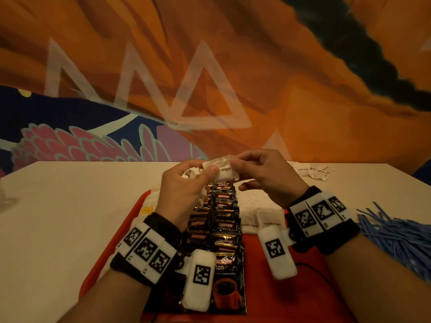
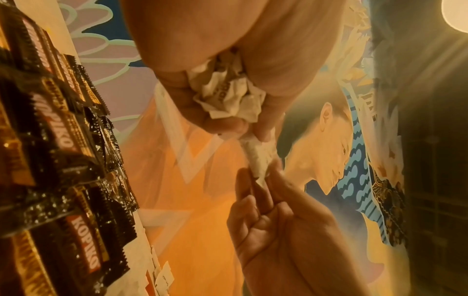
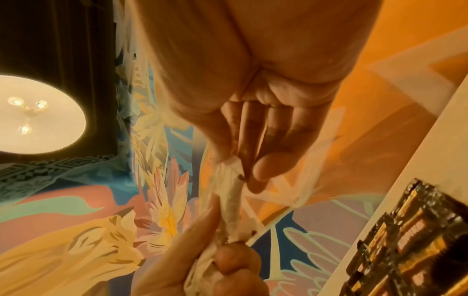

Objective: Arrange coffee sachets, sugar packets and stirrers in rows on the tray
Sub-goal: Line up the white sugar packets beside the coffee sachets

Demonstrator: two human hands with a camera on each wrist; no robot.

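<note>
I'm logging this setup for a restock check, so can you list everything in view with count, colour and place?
tray: one, red, on the table in front of the person.
coffee sachets: many, black and gold, overlapping in a row down the tray's middle.
sugar packets on tray: several, white, right of the sachets.
held sugar packet: one, white, between both hands above the tray.
loose sugar packets: a few, white, far right of the table.
stirrers: a heap, blue, on the table right of the tray.
table: one, pale.
left hand: pinches the packet; crumpled packets in its palm.
right hand: pinches the packet's other end.
</note>
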